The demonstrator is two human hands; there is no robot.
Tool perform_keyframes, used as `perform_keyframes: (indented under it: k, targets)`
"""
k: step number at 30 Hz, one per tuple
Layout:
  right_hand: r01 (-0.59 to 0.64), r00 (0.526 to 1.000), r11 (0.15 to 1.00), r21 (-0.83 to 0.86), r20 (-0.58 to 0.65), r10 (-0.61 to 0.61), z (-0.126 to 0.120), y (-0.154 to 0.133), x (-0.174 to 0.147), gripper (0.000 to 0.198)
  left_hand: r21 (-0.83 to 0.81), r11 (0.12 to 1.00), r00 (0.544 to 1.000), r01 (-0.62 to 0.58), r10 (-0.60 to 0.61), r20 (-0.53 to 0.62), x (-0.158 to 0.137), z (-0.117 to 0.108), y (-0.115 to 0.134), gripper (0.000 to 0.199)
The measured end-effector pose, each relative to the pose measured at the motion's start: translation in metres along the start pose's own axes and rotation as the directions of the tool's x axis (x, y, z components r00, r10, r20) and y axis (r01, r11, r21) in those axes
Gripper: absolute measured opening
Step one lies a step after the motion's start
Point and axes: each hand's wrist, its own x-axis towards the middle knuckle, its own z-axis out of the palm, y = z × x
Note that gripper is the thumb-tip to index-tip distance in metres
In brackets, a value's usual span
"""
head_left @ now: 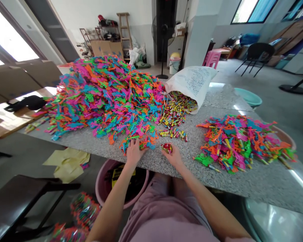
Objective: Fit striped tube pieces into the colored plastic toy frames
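Note:
My left hand (135, 153) reaches to the near edge of a large heap of small flat plastic toy pieces (111, 90) in pink, blue, green and orange. Its fingers are stretched out over a few pieces, with the thumb apart. My right hand (174, 156) is closed around a small bunch of short tubes (166, 148), their red ends showing. Just beyond it, more yellow and red tubes (175, 112) spill from the mouth of a white woven sack (192, 82). Right of that hand lies a smaller pile of toy pieces with tubes among them (238, 141).
The speckled stone tabletop (181, 169) ends close to my lap. Below it stands a pink tub (101, 188), with a dark stool (17, 201) to the left and filled clear bags (84, 208) on the floor. A standing fan (164, 30) is behind the table.

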Motion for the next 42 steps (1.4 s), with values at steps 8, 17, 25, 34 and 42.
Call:
perform_keyframes:
  k: [8, 17, 25, 34, 42]
  targets:
    - [-0.015, 1.0, 0.991, -0.136, 0.018, 0.017, 0.037, -0.014, 0.013, 0.014, -0.487, 0.86, 0.961, 0.15, -0.243, -0.134, -0.002, 0.002, -0.009, 0.03]
    - [0.156, 0.981, 0.976, 0.153, 0.094, -0.171, -0.014, -0.08, 0.003, 0.024, -0.971, 0.004, 0.947, 0.24, -0.219, 0.234, -0.043, -0.063, 0.077, 0.035]
    - [0.155, 0.979, 0.988, 0.026, 0.132, -0.157, -0.067, -0.1, -0.04, 0.012, -0.945, 0.14, 0.95, 0.295, 0.062, 0.305, -0.062, -0.082, 0.101, 0.02]
    - [0.416, 0.887, 0.862, -0.289, 0.335, -0.316, -0.075, -0.089, -0.054, 0.056, -0.935, 0.1, 0.939, 0.34, 0.027, 0.344, -0.073, -0.068, 0.116, 0.024]
    - [-0.016, 0.954, 0.855, -0.519, -0.265, -0.143, -0.171, -0.017, -0.045, 0.026, -0.557, 0.825, 0.994, 0.092, -0.047, 0.095, -0.021, -0.013, 0.092, 0.058]
